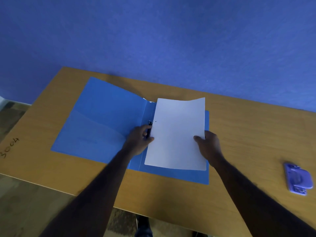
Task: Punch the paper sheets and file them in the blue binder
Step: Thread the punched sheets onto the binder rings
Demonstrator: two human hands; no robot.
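The blue binder (100, 124) lies open and flat on the wooden table, its ring clip (150, 123) along the spine. White paper sheets (177, 132) rest over the binder's right half, with a punched hole showing near their left edge and the far edge curling up. My left hand (139, 140) pinches the sheets' left edge beside the clip. At the sheets' right edge, my right hand (209, 145) grips them with the thumb on top.
A purple hole punch (298, 179) lies at the table's right end. The wooden table (248, 134) stands against a blue wall. "3004" is written on the table's left part (10, 147). Floor shows beyond the left and near edges.
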